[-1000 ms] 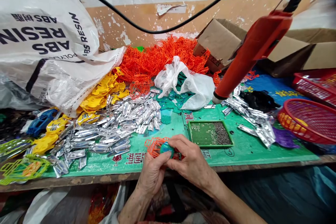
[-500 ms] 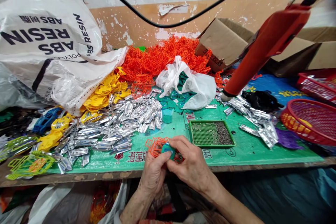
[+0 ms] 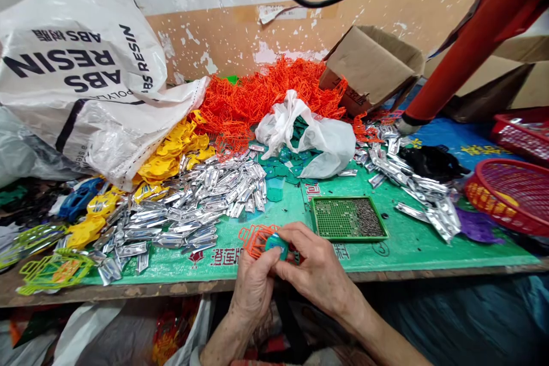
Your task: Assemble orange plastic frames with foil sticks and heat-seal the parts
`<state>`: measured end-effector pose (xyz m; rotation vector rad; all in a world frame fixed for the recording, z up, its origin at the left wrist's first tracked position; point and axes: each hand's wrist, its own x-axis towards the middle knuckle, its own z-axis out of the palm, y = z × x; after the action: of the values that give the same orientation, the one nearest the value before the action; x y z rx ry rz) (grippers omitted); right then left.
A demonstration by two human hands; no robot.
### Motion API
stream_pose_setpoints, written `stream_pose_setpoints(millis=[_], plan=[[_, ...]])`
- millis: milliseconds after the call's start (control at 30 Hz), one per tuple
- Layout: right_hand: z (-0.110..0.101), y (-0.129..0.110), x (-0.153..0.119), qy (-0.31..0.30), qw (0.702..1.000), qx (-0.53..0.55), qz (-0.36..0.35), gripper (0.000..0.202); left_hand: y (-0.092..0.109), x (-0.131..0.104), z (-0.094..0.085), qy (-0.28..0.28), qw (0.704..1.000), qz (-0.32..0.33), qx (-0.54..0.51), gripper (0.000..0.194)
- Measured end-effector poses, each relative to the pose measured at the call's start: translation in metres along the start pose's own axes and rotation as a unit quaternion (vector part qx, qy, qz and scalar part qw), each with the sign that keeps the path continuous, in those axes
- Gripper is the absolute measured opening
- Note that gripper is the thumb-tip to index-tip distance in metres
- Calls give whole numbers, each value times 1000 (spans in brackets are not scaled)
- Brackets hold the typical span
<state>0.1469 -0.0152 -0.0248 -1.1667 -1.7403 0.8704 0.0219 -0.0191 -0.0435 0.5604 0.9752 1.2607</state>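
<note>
My left hand (image 3: 256, 280) is closed around an orange plastic lattice frame (image 3: 257, 238), its thumb pressed on a small teal plastic piece (image 3: 275, 245). From the other side, the fingers of my right hand (image 3: 311, 266) pinch that teal piece against the frame. Both hands meet at the front edge of the table, and they cover the lower part of the frame. Just beyond my right hand lies a green gridded tray (image 3: 332, 220) with many tiny dark screws gathered toward its right end. Silver foil-like parts (image 3: 189, 206) are heaped to the left.
A red electric screwdriver (image 3: 463, 51) hangs at the right. Behind the hands, a white plastic bag (image 3: 330, 143) spills teal pieces before a pile of orange frames (image 3: 266, 91). Yellow parts (image 3: 171, 151) lie beside a big resin sack (image 3: 86, 63); a red basket (image 3: 510, 197) stands right.
The hanging screwdriver has swung up and to the right, and its cable has shifted. Both hands stay together, with the teal piece turned slightly.
</note>
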Motion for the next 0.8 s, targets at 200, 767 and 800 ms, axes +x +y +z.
stream_pose_setpoints(millis=[200,767,800], plan=[[-7,8,-10,25,998,-38,-40,64,1,-2,5,26,998,9,61,25],[-223,52,63,489,864,-41,-113,82,13,-2,14,43,996,-30,66,34],[-228,52,75,456,882,-6,-118,81,13,-2,15,41,996,-33,71,35]])
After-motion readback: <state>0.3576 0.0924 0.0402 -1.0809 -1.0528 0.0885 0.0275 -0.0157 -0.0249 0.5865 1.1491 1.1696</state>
